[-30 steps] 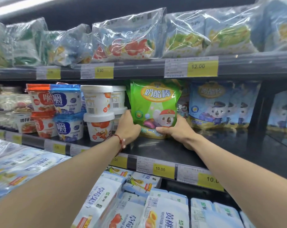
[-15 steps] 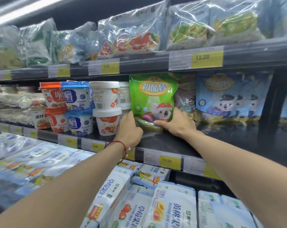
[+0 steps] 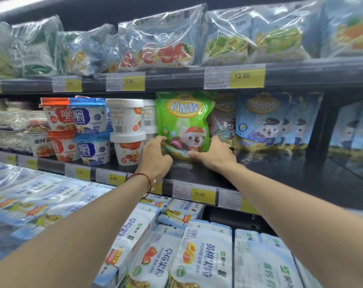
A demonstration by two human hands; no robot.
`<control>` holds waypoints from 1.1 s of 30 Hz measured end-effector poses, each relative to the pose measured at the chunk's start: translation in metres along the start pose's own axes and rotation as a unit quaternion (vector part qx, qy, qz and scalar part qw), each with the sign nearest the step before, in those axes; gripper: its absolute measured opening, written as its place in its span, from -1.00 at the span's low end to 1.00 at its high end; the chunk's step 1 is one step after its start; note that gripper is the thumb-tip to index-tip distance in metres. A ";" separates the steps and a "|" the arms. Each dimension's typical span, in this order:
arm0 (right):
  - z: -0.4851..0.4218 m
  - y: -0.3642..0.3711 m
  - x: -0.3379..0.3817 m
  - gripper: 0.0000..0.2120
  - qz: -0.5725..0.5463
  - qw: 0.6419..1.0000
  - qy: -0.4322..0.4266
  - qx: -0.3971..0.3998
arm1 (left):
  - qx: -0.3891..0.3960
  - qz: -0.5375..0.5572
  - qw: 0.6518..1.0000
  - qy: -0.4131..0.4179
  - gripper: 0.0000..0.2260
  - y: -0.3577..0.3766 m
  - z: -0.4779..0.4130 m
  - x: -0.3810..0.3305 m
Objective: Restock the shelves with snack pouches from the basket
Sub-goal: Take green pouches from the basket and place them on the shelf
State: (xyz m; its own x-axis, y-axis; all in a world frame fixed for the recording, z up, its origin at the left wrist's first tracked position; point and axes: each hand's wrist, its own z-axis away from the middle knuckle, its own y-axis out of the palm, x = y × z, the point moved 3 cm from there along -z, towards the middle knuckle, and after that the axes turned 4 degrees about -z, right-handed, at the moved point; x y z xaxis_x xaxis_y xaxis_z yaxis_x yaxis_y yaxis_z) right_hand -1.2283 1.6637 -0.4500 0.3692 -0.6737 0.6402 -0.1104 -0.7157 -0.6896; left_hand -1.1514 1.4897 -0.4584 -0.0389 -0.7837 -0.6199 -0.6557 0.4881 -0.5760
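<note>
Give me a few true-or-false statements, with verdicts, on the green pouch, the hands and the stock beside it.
1. The left hand and the right hand both grip the green pouch at its bottom edge. True.
2. The green pouch lies flat on the shelf. False: it stands upright.
3. Stacked white tubs stand just left of the green pouch. True.
4. The blue pouches sit one shelf higher. False: they are on the same shelf, to the green pouch's right.
5. The price tag below the green pouch reads 12.00. False: it reads 10.00.
</note>
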 end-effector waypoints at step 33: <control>0.382 0.160 0.090 -0.95 -0.294 0.896 -0.211 0.259 | -0.057 -0.086 0.968 -0.229 -0.70 -0.204 0.376 0.128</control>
State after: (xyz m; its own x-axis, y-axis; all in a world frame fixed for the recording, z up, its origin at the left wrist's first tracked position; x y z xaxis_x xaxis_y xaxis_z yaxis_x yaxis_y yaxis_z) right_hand -0.8599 1.5591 -0.6323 0.5509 -0.0011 0.8346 0.6195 -0.6696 -0.4098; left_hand -0.7395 1.4341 -0.6205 0.3996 -0.5847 -0.7060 -0.7022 0.2998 -0.6458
